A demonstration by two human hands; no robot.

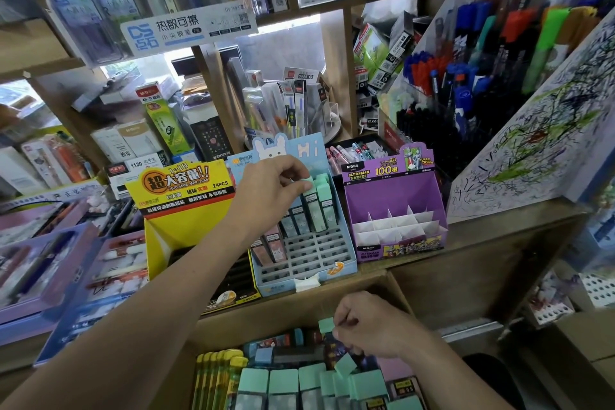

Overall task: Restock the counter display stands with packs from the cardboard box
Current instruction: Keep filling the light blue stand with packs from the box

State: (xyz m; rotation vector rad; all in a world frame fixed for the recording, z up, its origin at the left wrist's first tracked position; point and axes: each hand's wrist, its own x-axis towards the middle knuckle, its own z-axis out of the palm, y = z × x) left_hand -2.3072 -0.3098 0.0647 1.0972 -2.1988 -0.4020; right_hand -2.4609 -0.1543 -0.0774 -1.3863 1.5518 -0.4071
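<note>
Crowded stationery shelves [206, 83] rise behind the wooden desk [482, 263]. On it sits the blue stand [306, 255], partly filled. My left hand [271, 191] pinches a mint pack [310, 184] at the stand's back row. Below the stand, inside the box [266, 321], my right hand [374, 326] pinches a second pack [326, 324] above the rest.

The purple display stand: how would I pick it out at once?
On the wooden counter stands a row of three cardboard display stands. The purple stand is the rightmost, next to the blue stand. Only it has white divider cells with no packs in them.
</note>
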